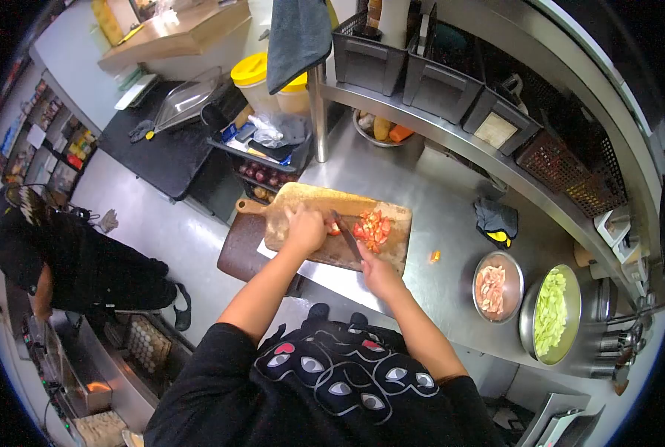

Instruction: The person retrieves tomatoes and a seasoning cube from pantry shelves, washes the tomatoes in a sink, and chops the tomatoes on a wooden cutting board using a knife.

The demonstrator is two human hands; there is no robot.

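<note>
My right hand (382,276) is wrapped round the handle of a kitchen knife (345,232). Its dark blade slants up and left over a wooden cutting board (295,195). On the blade's right side lies a pile of chopped red tomato (373,229). Between the blade and my left hand (307,229) sits another piece of tomato (333,227). My left hand is curled over the board against that piece, with its fingertips partly hidden. A second, darker board (241,249) shows beneath the first.
A bowl of sliced pale meat (498,257) and a bowl of chopped green vegetable (577,279) stand right. Dark gloves (495,220) and an orange scrap (435,256) lie on the steel counter (444,194). A shelf (452,130) overhangs the back. A person (87,253) is at left.
</note>
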